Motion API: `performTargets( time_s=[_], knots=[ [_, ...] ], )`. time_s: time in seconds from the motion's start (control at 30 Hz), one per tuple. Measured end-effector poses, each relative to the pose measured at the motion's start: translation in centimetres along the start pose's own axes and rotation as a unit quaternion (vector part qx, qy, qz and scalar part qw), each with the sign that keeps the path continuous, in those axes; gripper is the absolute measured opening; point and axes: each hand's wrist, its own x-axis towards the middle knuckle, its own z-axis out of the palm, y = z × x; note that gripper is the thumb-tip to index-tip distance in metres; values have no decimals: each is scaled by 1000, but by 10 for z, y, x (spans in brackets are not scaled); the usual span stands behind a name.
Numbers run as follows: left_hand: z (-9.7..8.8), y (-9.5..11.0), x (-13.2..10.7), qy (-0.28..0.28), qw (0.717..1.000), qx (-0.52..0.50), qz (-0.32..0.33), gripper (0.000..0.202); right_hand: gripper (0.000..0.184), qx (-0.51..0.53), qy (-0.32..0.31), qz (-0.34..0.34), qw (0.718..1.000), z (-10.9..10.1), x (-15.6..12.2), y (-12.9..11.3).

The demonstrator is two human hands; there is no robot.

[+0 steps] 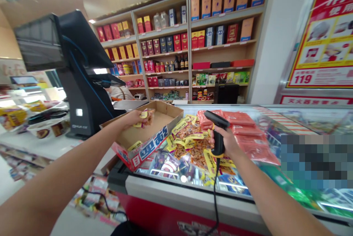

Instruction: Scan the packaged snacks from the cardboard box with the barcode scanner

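Observation:
My left hand (132, 119) is closed on a small clear-and-yellow snack packet (147, 116), held over an open cardboard box (169, 110). The box has a red and blue printed front, and another yellow packet (134, 145) lies inside it. In my right hand (226, 139) is a black barcode scanner (218, 138), gripped by its handle, with its head angled up to the left. Its cord (216, 192) hangs over the counter's front edge. Under and beside the scanner, a heap of similar snack packets (190, 138) is spread on the glass counter.
Right of the heap lie several red-orange packs (242, 119), with green packages (284, 182) nearer me. A black cash register (85, 92) stands left of the box. Shelves of boxed goods (165, 44) line the back wall. Goods show through the glass counter top (184, 169).

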Motion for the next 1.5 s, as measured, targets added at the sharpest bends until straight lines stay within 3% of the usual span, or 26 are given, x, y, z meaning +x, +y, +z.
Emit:
performTargets(
  time_s=[0.13, 0.27, 0.47, 0.53, 0.6, 0.7, 0.77, 0.9, 1.07, 1.27, 1.5],
  knots=[
    [19, 57, -20, 23, 977, -202, 62, 42, 26, 5, -10, -4, 1000, 2, -3, -1],
    [77, 93, -27, 12, 923, -366, 121, 29, 27, 8, -13, 16, 1000, 2, -4, -2],
    [175, 92, 4, 19, 853, -514, 85, 29, 26, 0, -8, -5, 1000, 2, -2, -2],
    [194, 83, 18, 37, 842, -525, 117, 31, 26, 1, -8, -3, 1000, 2, -2, -2],
    [204, 73, 28, 82, 856, -479, 174, 28, 26, 1, -10, -5, 1000, 2, -3, -2],
    [207, 57, 35, 151, 876, -364, 279, 18, 27, -3, -13, -10, 1000, 3, -5, -2],
    [203, 49, 38, 171, 868, -323, 337, 14, 28, -3, -14, -9, 1000, 4, -6, -3],
    [196, 40, 43, 193, 841, -375, 340, 9, 29, -14, -41, 7, 999, 4, -9, -6],
    [191, 38, 47, 136, 824, -446, 322, 19, 27, -123, -128, 61, 982, 4, -15, -9],
    [177, 38, 39, 87, 852, -339, 389, 22, 34, -260, -142, 44, 954, -2, -13, -15],
    [166, 39, 31, 73, 871, -281, 395, 24, 29, -246, -160, 46, 955, -12, -7, -10]
  ],
)
